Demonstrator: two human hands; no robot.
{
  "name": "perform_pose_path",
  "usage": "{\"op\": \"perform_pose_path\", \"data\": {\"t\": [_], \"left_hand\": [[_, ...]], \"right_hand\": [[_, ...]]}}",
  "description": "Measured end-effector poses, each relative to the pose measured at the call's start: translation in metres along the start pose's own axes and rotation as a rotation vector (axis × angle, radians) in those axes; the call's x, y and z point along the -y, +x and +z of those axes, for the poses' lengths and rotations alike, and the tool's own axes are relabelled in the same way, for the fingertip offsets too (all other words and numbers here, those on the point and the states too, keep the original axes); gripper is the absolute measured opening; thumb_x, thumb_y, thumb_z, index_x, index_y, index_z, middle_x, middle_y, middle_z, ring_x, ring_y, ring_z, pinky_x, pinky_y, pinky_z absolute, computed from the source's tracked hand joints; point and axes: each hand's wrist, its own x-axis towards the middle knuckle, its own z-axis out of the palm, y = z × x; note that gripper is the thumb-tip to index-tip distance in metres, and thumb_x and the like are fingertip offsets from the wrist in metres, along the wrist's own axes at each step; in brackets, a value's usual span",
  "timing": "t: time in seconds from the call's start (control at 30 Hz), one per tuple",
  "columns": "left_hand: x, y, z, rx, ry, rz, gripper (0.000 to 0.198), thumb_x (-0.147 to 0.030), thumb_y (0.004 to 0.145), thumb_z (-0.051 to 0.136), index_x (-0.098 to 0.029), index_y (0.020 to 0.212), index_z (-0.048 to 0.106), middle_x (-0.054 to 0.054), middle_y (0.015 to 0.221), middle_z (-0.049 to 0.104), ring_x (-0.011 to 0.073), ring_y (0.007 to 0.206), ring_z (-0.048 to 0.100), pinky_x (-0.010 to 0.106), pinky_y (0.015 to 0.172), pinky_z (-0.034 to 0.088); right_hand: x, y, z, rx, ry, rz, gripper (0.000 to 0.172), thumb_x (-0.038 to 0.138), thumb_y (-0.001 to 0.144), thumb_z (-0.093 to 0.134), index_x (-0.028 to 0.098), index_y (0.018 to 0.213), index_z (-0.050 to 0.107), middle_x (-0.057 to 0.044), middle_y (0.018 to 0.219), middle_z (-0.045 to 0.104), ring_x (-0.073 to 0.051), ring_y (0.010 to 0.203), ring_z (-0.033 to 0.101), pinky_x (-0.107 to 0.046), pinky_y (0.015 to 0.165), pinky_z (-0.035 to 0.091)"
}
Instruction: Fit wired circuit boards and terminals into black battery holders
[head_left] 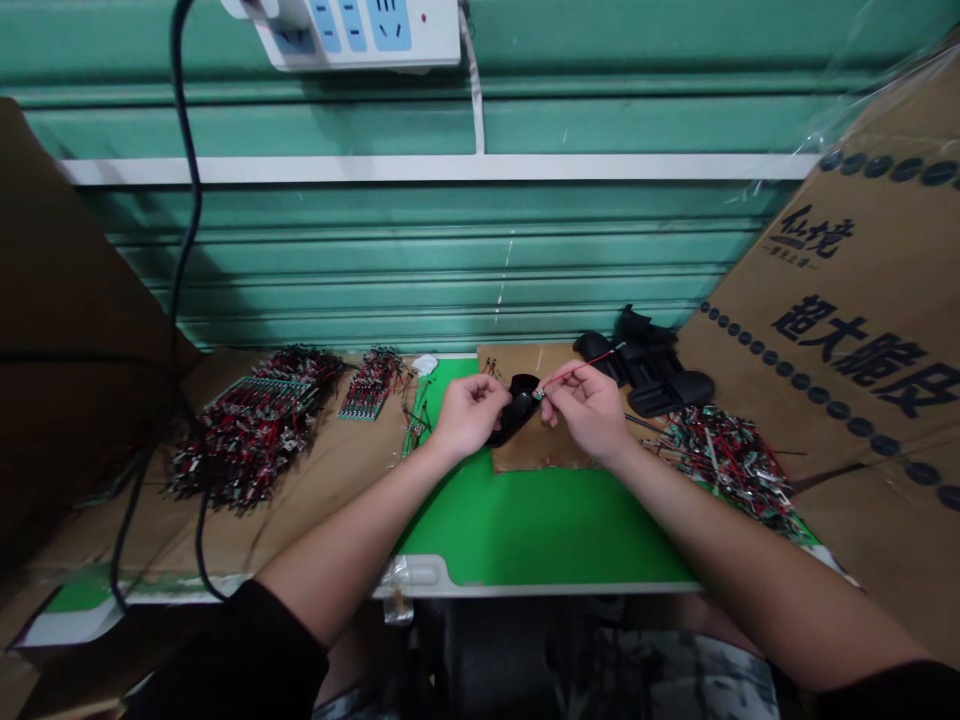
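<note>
My left hand is closed around a black plastic shell, held just above a brown cardboard sheet on the green mat. My right hand pinches a small component with a red wire right at the shell's upper edge. The two hands almost touch each other.
Piles of red-and-black wired parts lie at the left and the right. More black shells are stacked behind my right hand. A cardboard box stands at the right, a power strip and black cable hang at the left.
</note>
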Motion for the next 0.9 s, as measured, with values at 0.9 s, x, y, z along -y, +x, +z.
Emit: {"op": "perform_pose_path", "data": {"t": [0.9], "left_hand": [[-0.004,-0.001,0.009,0.064,-0.27,0.016,0.035,-0.048,0.075,0.087,-0.02,0.078,0.066,-0.001,0.065,0.067,0.0129,0.057,0.058,0.026,0.058,0.045]], "right_hand": [[0.008,-0.008,0.006,0.099,0.084,0.038,0.043,0.054,0.079,0.094,0.02,0.079,0.066,-0.005,0.072,0.075,-0.019,0.06,0.074,-0.032,0.059,0.066]]}}
